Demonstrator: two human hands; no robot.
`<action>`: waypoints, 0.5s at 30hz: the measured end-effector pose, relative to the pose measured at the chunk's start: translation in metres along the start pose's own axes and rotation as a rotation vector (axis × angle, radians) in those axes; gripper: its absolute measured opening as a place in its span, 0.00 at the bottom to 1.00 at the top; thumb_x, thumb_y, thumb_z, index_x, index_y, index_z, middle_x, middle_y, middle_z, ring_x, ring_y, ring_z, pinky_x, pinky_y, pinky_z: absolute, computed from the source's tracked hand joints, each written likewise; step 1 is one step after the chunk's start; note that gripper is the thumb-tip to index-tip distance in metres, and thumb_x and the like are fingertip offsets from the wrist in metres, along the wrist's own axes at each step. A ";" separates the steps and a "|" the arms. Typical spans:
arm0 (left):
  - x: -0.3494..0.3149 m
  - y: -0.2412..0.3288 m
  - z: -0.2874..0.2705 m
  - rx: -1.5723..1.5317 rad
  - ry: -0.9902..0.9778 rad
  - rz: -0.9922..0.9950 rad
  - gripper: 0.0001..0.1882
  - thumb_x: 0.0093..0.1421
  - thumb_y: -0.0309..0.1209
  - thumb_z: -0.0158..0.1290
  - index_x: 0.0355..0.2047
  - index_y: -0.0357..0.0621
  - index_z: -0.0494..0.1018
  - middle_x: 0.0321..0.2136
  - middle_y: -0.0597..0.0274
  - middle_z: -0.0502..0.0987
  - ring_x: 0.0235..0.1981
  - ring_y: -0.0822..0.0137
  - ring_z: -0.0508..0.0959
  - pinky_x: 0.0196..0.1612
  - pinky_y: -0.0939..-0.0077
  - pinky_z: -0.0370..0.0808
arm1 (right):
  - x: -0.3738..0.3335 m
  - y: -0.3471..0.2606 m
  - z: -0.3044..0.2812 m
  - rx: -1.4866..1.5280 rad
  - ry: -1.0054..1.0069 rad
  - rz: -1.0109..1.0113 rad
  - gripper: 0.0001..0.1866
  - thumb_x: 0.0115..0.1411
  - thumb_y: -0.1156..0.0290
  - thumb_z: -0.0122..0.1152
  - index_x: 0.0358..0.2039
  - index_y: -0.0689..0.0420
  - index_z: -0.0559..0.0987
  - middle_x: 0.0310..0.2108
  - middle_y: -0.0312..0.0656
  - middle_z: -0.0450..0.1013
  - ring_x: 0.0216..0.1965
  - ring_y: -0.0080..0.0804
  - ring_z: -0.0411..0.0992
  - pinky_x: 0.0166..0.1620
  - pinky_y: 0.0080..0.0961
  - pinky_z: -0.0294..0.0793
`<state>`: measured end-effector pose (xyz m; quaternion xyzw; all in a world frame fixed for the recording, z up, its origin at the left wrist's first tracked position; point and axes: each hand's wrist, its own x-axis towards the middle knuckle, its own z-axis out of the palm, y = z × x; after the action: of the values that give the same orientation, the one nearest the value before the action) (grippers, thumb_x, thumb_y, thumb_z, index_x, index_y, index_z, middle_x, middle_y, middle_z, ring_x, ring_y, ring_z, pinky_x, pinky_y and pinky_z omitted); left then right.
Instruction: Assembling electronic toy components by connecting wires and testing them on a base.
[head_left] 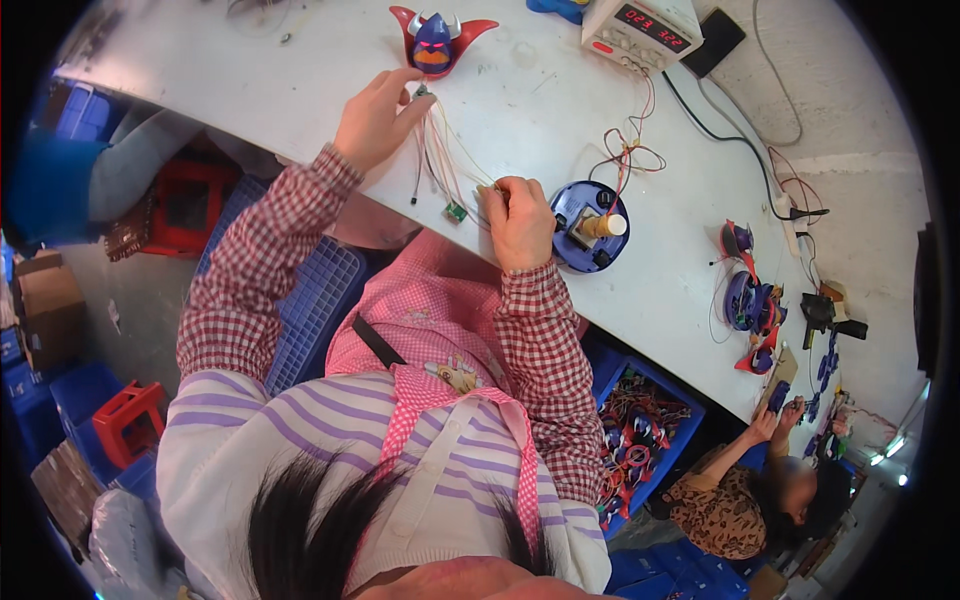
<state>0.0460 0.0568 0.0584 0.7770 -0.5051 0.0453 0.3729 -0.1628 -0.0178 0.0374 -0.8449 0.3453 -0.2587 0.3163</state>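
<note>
My left hand point(376, 118) is closed near the table's middle, thumb and fingers pinching a small circuit board point(422, 92). Just beyond it stands a purple toy figure head point(432, 45) with silver horns and a red collar. Several thin wires point(432, 150) trail from the board toward me, and a small green board point(456, 211) hangs among them near the table edge. My right hand point(519, 222) is closed at the front edge, its fingertips pinching a thin light wire point(463, 147). Right beside that hand is a round purple base point(602, 258) bearing a tan cylinder point(604, 226).
A bench power supply point(640, 38) stands at the back, its red and black leads reaching the base. More toy heads point(738, 240) lie at right. A blue crate point(685, 400) of wired parts sits below the table edge. Another person point(730, 505) works at far right.
</note>
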 end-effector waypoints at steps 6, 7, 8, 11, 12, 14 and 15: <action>-0.069 0.041 -0.023 -0.395 0.068 -0.261 0.11 0.54 0.23 0.53 0.40 0.38 0.72 0.22 0.68 0.68 0.20 0.79 0.64 0.23 0.87 0.62 | -0.001 -0.020 -0.012 -0.030 0.020 -0.099 0.11 0.52 0.71 0.62 0.35 0.60 0.75 0.28 0.42 0.68 0.23 0.32 0.66 0.27 0.25 0.69; -0.081 0.046 -0.026 -0.391 0.077 -0.273 0.11 0.54 0.23 0.53 0.40 0.38 0.72 0.22 0.68 0.68 0.20 0.79 0.64 0.23 0.87 0.62 | -0.007 -0.024 -0.016 -0.054 0.014 -0.170 0.11 0.53 0.71 0.62 0.36 0.59 0.74 0.29 0.41 0.68 0.23 0.32 0.66 0.27 0.25 0.69; -0.094 0.050 -0.028 -0.456 0.038 -0.353 0.11 0.55 0.23 0.52 0.39 0.37 0.72 0.22 0.68 0.68 0.20 0.79 0.64 0.23 0.88 0.62 | -0.012 -0.027 -0.017 -0.078 0.006 -0.242 0.12 0.53 0.71 0.62 0.37 0.59 0.74 0.29 0.41 0.68 0.23 0.32 0.66 0.27 0.24 0.69; -0.126 0.066 -0.030 -0.619 -0.058 -0.512 0.10 0.55 0.22 0.52 0.38 0.36 0.72 0.23 0.67 0.71 0.20 0.80 0.64 0.23 0.90 0.62 | -0.016 -0.037 -0.010 -0.153 -0.009 -0.345 0.13 0.53 0.70 0.61 0.38 0.58 0.73 0.28 0.41 0.67 0.22 0.31 0.66 0.27 0.23 0.69; -0.133 0.069 -0.029 -0.614 -0.046 -0.505 0.10 0.55 0.22 0.52 0.38 0.36 0.72 0.23 0.67 0.71 0.20 0.80 0.64 0.23 0.90 0.62 | -0.015 -0.038 -0.005 -0.212 -0.006 -0.386 0.13 0.54 0.71 0.61 0.39 0.59 0.73 0.27 0.40 0.67 0.22 0.30 0.65 0.27 0.22 0.68; -0.139 0.072 -0.027 -0.669 -0.177 -0.559 0.11 0.56 0.22 0.51 0.40 0.35 0.71 0.24 0.66 0.72 0.20 0.81 0.65 0.23 0.90 0.63 | -0.011 -0.039 0.000 -0.353 -0.053 -0.440 0.13 0.55 0.71 0.60 0.40 0.59 0.72 0.26 0.39 0.67 0.21 0.27 0.65 0.26 0.20 0.68; -0.140 0.072 -0.026 -0.674 -0.130 -0.500 0.11 0.56 0.22 0.51 0.40 0.35 0.71 0.24 0.66 0.72 0.20 0.81 0.65 0.23 0.90 0.63 | -0.010 -0.036 0.001 -0.327 -0.008 -0.479 0.13 0.55 0.71 0.60 0.40 0.59 0.72 0.26 0.39 0.67 0.21 0.27 0.65 0.26 0.20 0.68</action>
<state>-0.0727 0.1625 0.0527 0.7116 -0.3099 -0.2632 0.5729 -0.1531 0.0100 0.0609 -0.9432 0.1719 -0.2635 0.1070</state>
